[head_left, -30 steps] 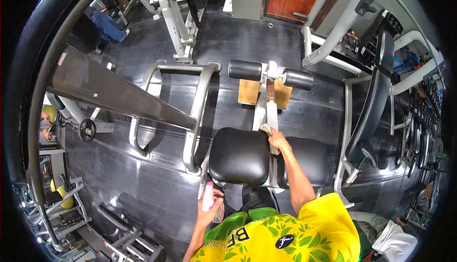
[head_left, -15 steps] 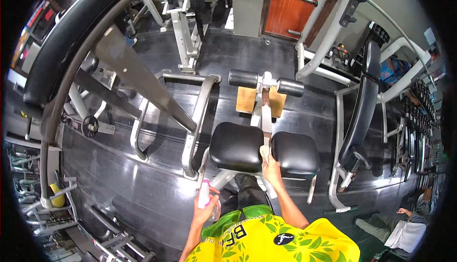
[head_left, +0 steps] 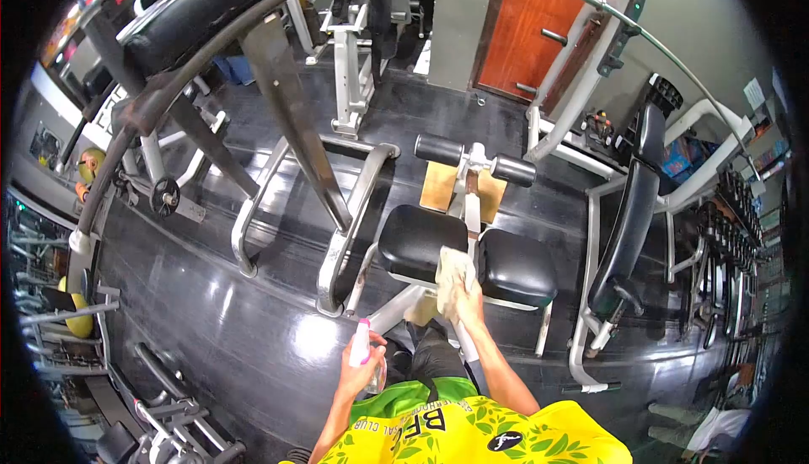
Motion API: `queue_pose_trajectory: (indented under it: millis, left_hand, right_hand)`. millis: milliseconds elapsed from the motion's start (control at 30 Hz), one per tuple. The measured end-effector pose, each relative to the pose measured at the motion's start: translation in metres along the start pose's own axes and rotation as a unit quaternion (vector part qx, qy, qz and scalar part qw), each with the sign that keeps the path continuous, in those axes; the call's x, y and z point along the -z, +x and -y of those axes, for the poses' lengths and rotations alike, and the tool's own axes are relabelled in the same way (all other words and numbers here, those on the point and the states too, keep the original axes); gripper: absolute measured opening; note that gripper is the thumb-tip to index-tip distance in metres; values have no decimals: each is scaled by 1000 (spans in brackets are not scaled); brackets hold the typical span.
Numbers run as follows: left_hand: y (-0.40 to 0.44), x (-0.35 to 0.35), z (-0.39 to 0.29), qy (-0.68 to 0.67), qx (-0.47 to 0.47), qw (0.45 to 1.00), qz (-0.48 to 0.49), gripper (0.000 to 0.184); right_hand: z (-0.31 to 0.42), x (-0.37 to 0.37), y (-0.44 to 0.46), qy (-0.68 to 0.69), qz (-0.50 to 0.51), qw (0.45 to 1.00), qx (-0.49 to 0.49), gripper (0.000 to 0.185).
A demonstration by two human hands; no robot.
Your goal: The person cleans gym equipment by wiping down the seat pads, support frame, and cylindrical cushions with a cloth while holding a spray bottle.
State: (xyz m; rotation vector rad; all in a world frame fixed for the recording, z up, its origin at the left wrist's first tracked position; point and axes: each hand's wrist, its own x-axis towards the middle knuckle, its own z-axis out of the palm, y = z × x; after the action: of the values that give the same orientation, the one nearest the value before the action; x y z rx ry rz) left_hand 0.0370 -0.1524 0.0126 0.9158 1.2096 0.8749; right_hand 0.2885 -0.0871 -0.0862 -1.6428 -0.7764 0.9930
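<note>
Because the head view is all I have to work from, I read both hands there. The right hand (head_left: 466, 301) has its fingers closed on a bunched cloth (head_left: 455, 274), and the left hand (head_left: 364, 370) is wrapped round a spray bottle (head_left: 360, 344). I judge the cloth the likelier trouble: it shows across the inner near corner of the left pad (head_left: 420, 235), beside the gap before the right pad (head_left: 518, 268), and a loose fold could snag on the centre beam (head_left: 472, 209) if pushed in there. A slack hold could also let it slip out. On the other side, a hard squeeze could set off the sprayer and wet the dark floor (head_left: 253, 337), making it slick; a careless swing could knock the nozzle on the white frame leg (head_left: 396, 310). I cannot make out whether a finger rests on the trigger, nor whether the cloth touches the pad or hangs just short of it.

As for looks, the cloth is pale cream, crumpled and limp, its lower end below the left pad's near edge. The bottle is on the wearer's side of that pad's outer near corner, nearly upright, its head white with a pink tip, its body clear.
</note>
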Motion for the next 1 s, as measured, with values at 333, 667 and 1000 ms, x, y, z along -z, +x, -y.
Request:
queue_pose_trajectory:
  millis: [333, 667, 1000]
  left_hand:
    - [-27, 10, 10, 51, -30, 998, -38, 23]
    - [-23, 10, 13, 4, -22, 1000, -17, 24]
    - [-12, 11, 16, -8, 3, 1000, 17, 23]
  right_hand:
    - [7, -138, 54, -528, 187, 652, 510, 32]
    - [-14, -24, 56, -541, 266, 480, 638, 29]
    - [16, 79, 53, -493, 396, 616, 471, 30]
